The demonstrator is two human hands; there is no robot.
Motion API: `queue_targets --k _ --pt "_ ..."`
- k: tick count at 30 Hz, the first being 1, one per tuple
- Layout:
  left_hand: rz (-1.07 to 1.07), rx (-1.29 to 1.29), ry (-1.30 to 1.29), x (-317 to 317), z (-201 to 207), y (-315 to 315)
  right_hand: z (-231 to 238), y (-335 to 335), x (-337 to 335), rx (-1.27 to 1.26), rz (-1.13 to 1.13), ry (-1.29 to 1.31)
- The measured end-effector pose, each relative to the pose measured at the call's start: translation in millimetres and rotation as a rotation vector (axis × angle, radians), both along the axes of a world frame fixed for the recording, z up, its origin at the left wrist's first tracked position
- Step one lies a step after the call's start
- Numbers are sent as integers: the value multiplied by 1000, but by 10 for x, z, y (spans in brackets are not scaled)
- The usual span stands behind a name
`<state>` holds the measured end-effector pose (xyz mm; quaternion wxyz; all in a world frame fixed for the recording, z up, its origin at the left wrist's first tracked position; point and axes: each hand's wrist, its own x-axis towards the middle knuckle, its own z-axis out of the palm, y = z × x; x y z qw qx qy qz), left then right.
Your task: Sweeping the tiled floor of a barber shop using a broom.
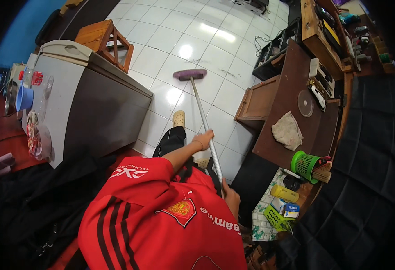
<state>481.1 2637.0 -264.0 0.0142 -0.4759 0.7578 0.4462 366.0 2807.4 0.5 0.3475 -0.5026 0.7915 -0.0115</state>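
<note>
A push broom with a long grey handle (200, 104) and a purple brush head (190, 74) slants away from me over the white floor tiles. Its head lies flat on the floor near the top middle. My left hand (204, 139) is wrapped round the handle about midway down. Closer to my body, my right hand (231, 199) grips the upper end of the same handle. Dark specks (233, 74) dot the tiles beside and beyond the brush head. My left foot, in a tan clog (178, 119), stands just left of the handle.
To the left stands a grey cabinet (103, 108) with a blue cup (24, 97) on top; a wooden stool (105, 40) is behind it. On the right, a brown counter (274, 139) holds a cloth (287, 130), a hair clipper (317, 96) and a green basket (302, 165).
</note>
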Motion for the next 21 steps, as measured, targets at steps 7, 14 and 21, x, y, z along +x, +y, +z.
queue_targets --k 7,14,21 --pt "-48 -512 431 250 1437 -832 1834 -984 -117 -397 244 -74" --pt "-58 -354 648 696 2297 -1024 2434 -2282 10 -822 797 -1387" --pt "166 18 588 1484 1977 -1297 1833 -3396 886 -574 250 -1733"
